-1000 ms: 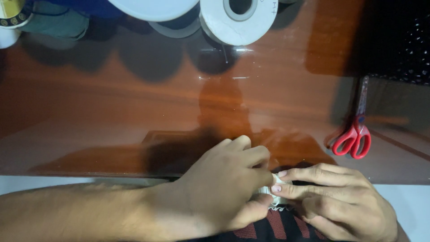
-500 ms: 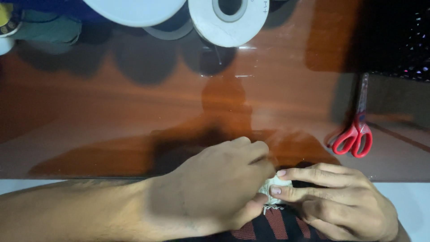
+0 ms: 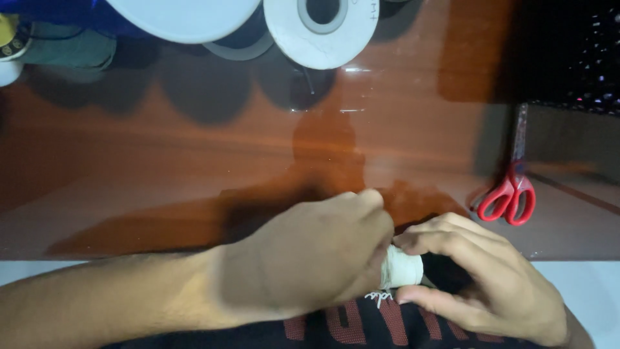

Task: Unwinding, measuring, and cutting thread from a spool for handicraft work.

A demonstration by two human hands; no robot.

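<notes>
Hidden: we see only a slice of the small white roll [image 3: 402,266]; most of it sits behind our left hand [image 3: 310,258], so we cannot tell its full shape or what it is made of
Cut off: our left forearm runs out at the left edge, and the dark cloth with red lettering [image 3: 361,326] under both hands is clipped by the bottom edge
Hard to make out: a few pale threads hang just below the roll; where they start is lost under the left hand
Left hand: curled closed over the roll's left end, fingers folded in on it
Right hand: our right hand [image 3: 481,281] is half open, thumb under the roll's right end and forefinger over it, pinching it
Roll: between the two hands, touching both, just above the cloth at the desk's near edge
Desk: glossy reddish-brown desk [image 3: 194,161], mirroring the things beyond our hands
Beyond the hands: large white spools [image 3: 320,29] at the far edge, cropped at the top
Right of the right hand: red-handled scissors [image 3: 510,194], lying well apart
Room: dim, far right corner almost black
</notes>
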